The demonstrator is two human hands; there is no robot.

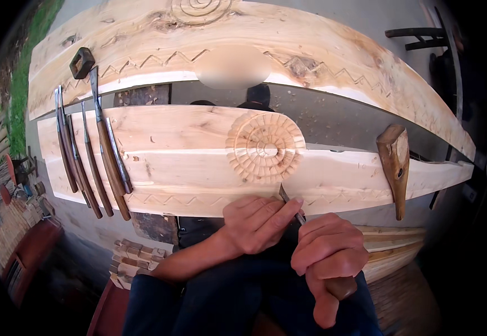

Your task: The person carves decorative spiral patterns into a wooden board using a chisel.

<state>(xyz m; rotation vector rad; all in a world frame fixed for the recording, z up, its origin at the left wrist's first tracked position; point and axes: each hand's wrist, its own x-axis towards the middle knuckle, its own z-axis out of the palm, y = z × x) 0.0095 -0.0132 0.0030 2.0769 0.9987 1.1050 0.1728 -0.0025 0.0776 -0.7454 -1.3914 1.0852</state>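
A long pale plank (182, 129) lies across in front of me, with a round carved rosette (266, 148) of ringed, petal-like cuts near its middle. The tip of a carving chisel (283, 194) meets the wood just below the rosette's lower edge. My left hand (257, 221) is closed on the chisel's metal shank, its wrist low by the plank's near edge. Farther back, my right hand (330, 246) wraps around the wooden handle, whose rounded end shows below the fist. A faint zigzag line runs along the plank near both hands.
Several carving tools (89, 162) lie across the plank's left end. A dark square metal ring (81, 63) rests on a second zigzag-carved plank (142, 42) beyond. To the right sits a wooden mallet (394, 168). Small wood blocks (134, 260) are stacked at lower left.
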